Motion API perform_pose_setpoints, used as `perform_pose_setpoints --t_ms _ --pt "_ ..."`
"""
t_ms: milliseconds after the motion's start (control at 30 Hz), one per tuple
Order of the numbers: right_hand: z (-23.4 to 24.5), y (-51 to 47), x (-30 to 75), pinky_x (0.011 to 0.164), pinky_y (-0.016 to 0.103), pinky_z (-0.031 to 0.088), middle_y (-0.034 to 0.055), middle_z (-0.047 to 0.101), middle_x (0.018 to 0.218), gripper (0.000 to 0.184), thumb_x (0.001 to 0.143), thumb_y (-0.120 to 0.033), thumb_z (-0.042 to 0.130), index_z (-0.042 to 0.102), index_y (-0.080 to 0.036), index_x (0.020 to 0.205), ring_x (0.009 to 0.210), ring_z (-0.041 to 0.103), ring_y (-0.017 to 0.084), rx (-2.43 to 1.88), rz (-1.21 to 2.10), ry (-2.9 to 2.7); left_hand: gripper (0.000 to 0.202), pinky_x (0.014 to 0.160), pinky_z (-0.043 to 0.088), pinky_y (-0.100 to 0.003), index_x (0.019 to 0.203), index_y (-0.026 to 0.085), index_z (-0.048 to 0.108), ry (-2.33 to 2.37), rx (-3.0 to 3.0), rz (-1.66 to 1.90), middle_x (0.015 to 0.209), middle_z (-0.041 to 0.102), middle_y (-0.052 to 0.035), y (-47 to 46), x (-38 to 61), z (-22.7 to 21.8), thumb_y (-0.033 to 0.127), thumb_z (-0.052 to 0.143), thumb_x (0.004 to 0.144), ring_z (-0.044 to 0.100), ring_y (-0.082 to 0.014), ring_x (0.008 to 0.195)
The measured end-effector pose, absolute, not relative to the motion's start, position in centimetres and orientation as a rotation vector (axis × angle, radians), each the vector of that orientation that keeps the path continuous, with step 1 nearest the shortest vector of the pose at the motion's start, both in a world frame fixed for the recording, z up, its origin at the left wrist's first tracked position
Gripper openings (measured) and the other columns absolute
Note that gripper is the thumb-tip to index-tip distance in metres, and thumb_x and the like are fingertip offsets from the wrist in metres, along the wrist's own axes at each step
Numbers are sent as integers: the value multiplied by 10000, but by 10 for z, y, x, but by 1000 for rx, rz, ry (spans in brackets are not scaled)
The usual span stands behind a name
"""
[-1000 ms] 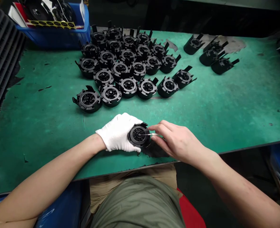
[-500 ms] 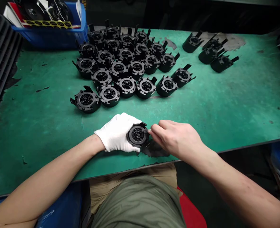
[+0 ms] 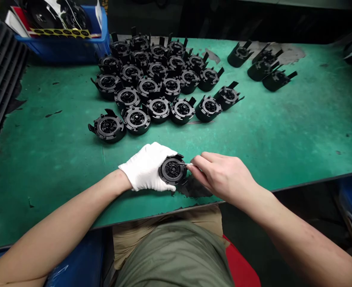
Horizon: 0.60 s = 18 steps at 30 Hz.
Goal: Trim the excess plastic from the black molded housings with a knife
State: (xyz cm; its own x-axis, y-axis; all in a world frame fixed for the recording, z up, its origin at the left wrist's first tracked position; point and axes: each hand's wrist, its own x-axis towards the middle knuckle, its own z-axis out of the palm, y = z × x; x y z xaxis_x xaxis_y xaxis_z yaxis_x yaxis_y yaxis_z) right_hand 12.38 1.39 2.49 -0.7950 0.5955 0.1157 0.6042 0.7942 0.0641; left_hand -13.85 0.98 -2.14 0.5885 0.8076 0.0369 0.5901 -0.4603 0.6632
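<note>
My left hand, in a white glove, is wrapped round a round black plastic housing near the table's front edge. The housing's ringed face is turned up toward me, with a tab at its far rim. My bare right hand pinches a thin metal tool, whose tip reaches over the right part of that face. The tool's kind cannot be made out, as its rear end is hidden in my fingers. Beyond my hands, many similar black housings stand grouped on the green table.
A few more housings stand apart at the back right. A blue bin with black parts sits at the back left. Black ridged trays are stacked along the left edge. The green tabletop has worn patches.
Very little differs. My right hand has shifted slightly to the right, and a bit more of the thin metal tool shows. My left hand keeps its hold on the housing.
</note>
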Motion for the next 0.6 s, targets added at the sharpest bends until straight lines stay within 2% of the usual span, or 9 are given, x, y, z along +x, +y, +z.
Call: perform_pose_setpoints --t_ms 200,467,600 --pt "17 12 126 577 351 248 -2 578 713 427 1190 -399 461 619 -216 838 625 522 158 -1054 -157 -2851 574 771 512 -387 1039 250 722 1106 2214 471 994 814 -45 10 -138 -21 648 943 690 796 -343 936" --pt "7 8 131 601 342 304 1 594 741 416 1197 -397 452 595 -219 849 646 555 149 -1054 62 -2813 571 778 508 -384 1042 257 711 1085 2226 437 1004 817 -33 11 -139 -17 636 951 690 796 -330 930" --pt "6 7 139 664 305 439 32 703 927 256 1187 -367 487 630 -199 1057 765 669 163 -1038 370 -2723 536 727 493 -370 1088 303 698 1015 2277 326 995 819 12 11 -141 -14 581 948 706 797 -312 909"
